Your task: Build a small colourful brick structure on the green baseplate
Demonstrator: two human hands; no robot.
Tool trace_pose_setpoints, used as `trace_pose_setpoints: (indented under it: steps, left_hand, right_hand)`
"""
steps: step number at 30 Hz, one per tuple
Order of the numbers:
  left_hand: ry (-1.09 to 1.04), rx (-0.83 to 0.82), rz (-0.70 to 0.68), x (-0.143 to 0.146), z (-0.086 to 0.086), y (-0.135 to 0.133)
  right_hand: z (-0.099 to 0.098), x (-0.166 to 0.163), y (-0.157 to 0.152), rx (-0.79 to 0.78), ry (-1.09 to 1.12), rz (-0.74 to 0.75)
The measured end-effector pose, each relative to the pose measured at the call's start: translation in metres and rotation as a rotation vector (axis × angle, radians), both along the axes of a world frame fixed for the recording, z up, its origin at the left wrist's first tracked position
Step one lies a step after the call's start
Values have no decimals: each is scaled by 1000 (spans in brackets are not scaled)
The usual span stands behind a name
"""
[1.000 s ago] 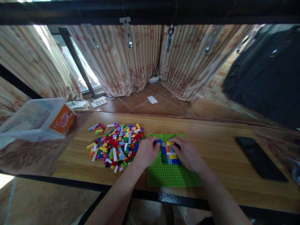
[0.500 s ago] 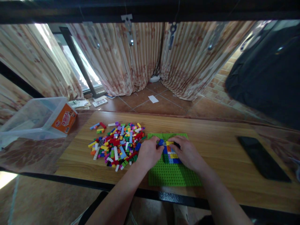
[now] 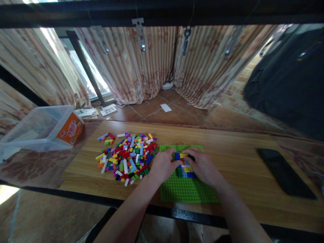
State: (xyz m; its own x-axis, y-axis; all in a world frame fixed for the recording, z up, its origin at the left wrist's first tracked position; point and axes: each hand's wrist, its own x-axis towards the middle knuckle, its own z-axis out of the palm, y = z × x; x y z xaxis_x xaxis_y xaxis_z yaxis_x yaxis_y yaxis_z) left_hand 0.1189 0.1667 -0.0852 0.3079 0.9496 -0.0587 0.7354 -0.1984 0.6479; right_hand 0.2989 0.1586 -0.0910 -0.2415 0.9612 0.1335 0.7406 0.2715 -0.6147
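The green baseplate [image 3: 187, 190] lies on the table with a low block of coloured bricks [image 3: 188, 170] built on its upper part. A small blue brick [image 3: 177, 156] sits at the block's far left corner, with the thumb and forefinger of my left hand [image 3: 164, 166] closed about it. Beside it is a yellow brick [image 3: 184, 155] along the far edge. My right hand [image 3: 201, 165] grips the block's right side, its curled fingers partly covering the bricks there.
Left of the baseplate spreads a pile of loose coloured bricks [image 3: 126, 157]. A clear plastic bin [image 3: 50, 128] with an orange label stands past the table's left end. A dark phone-like slab [image 3: 285, 172] lies at the right. Patterned curtains [image 3: 157, 67] hang beyond.
My left hand has brought the blue brick slightly right and nearer, against the yellow brick at the block's far edge. My right hand has stayed at the block's right side.
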Motion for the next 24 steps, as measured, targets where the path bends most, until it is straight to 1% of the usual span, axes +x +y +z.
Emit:
trace_pose_setpoints:
  steps: [6,9,16,21,24]
  left_hand:
    - [12,23,13,5,0,1]
    - [-10,4,13,5,0,2]
    - [-21,-27,20,5,3,4]
    - [-54,-26,-22,3,3,6]
    - [-44,-39,-24,4,5,6]
  right_hand:
    - [-1,1,0,1,-5,-1]
    - [-1,1,-1,14,6,-5]
    - [-3,-3,-3,71,103,-38]
    - [-2,-11,0,33,150,20]
    - [-5,-13,1,10,167,-15]
